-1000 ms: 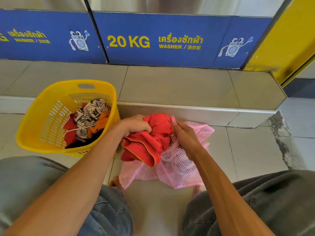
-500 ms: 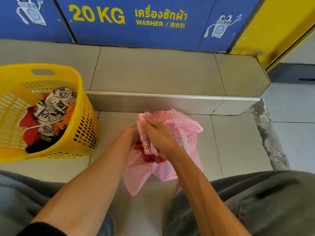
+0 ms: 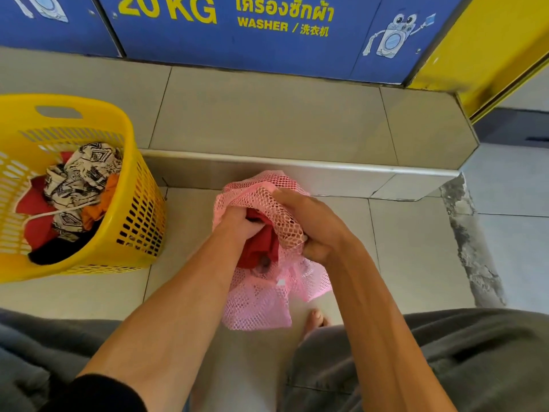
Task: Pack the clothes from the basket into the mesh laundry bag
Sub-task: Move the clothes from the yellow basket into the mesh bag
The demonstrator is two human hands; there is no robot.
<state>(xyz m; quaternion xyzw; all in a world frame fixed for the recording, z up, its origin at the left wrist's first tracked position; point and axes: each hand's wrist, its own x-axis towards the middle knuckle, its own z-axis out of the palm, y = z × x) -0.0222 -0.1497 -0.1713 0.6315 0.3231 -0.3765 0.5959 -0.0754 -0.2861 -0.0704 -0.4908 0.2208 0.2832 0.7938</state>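
Between my knees on the tiled floor, my right hand [image 3: 309, 224] grips the pink mesh laundry bag [image 3: 264, 295] while my left hand [image 3: 237, 224] clutches the red garment [image 3: 261, 248] inside, yellow slatted plastic basket [image 3: 130, 185] of clothes at left.

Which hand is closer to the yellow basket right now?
Left. The left hand is pushing the red garment into the pink mesh bag, on the side facing the yellow basket. The right hand grips the bag's far side.

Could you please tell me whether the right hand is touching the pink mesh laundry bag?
Touching. The head view shows the right hand gripping the pink mesh laundry bag at its bunched opening.
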